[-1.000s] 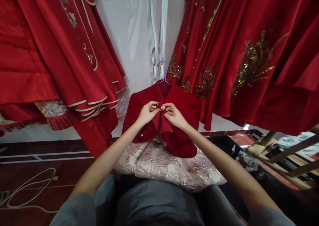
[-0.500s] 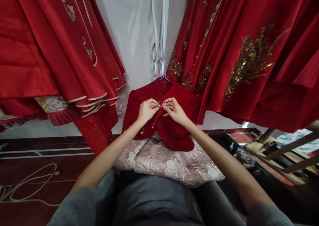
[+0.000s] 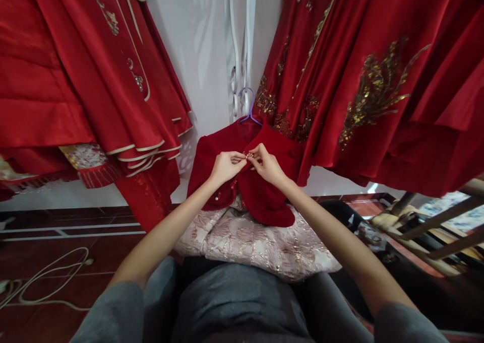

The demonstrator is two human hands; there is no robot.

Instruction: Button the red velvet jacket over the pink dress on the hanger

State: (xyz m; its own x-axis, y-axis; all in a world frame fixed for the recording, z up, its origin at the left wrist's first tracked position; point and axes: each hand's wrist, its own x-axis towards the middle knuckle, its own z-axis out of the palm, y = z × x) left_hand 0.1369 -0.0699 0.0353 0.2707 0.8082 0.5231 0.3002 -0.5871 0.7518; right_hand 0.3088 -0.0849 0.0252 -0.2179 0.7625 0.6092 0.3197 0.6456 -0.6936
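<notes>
A short dark red jacket (image 3: 264, 202) hangs on a purple hanger (image 3: 250, 112), its front toward me. At its front opening, both hands meet over a small gold and pearly clasp (image 3: 249, 155). My left hand (image 3: 228, 166) pinches the clasp's left side, fingertips pressed together. From the other side my right hand (image 3: 266, 164) pinches its beaded right part between thumb and finger. Fingertips partly cover the clasp, so whether its halves are joined cannot be seen. Lower on the jacket, a small pearl button (image 3: 217, 198) shows on the left panel.
Pink-and-gold brocade fabric (image 3: 260, 247) lies across my lap below the jacket. Red gowns hang left (image 3: 109, 96) and right (image 3: 340, 96) against a white wall. A pale cable (image 3: 49, 277) coils on the tiled floor; a wooden rack (image 3: 438, 237) stands at right.
My hands have come closer together, and the gap that showed between the clasp's left end and its beaded part has narrowed. The left fingers now overlap it more.
</notes>
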